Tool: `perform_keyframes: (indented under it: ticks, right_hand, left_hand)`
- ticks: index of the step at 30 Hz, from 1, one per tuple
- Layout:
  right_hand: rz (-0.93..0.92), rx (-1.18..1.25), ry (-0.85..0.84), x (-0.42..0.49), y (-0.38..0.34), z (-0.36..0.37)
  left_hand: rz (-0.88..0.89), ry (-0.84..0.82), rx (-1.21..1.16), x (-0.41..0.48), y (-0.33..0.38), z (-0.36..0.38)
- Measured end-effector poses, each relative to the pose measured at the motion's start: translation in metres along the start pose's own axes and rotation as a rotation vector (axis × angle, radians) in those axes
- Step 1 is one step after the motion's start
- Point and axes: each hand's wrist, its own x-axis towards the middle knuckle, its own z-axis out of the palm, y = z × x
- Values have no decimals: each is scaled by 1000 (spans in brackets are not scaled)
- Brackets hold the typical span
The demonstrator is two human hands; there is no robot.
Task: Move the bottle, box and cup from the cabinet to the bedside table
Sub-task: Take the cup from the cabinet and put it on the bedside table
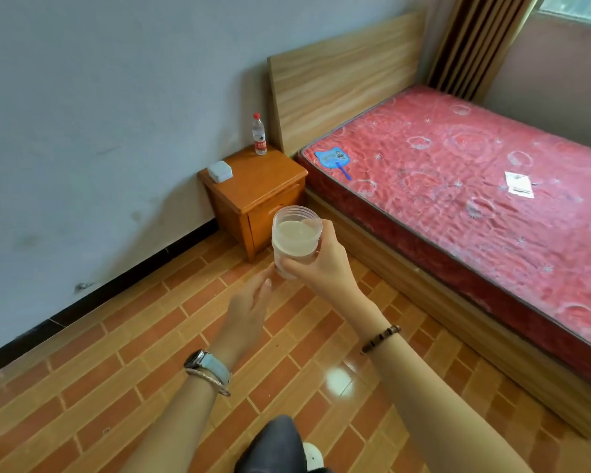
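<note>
Room: small bedroom, brick-pattern tile floor (123, 353), grey wall, nothing lying on the path ahead
Hands: right hand (325, 264) is wrapped around the cup (296, 240); left hand (249, 308) is open, fingertips just touching the cup's base, holding nothing itself
Cup: clear plastic, fairly full of a pale milky drink, no lid, carried in the air short of the nightstand
Risk: honestly the spill is the big one, tilt it or squeeze the thin wall and it slops over the rim onto the tiles
Tabletop: nightstand tabletop (263, 179) already has the box (219, 171) at its left back corner and the bottle (259, 134) at the far corner by the wall; front part looks free, so I'd guess the cup goes there
In the way: reaching too deep could knock the bottle over
Further off: bed (458, 186) with a blue fan (331, 159) and a paper tag (519, 184), curtain behind
</note>
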Motion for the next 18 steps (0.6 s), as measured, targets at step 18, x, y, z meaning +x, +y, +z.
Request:
perform_keyframes:
  ticks: [18]
  right_hand:
    - [20,2,-43,245,17,20]
  left_hand:
    - [-33,25,-48,247,-21,-32]
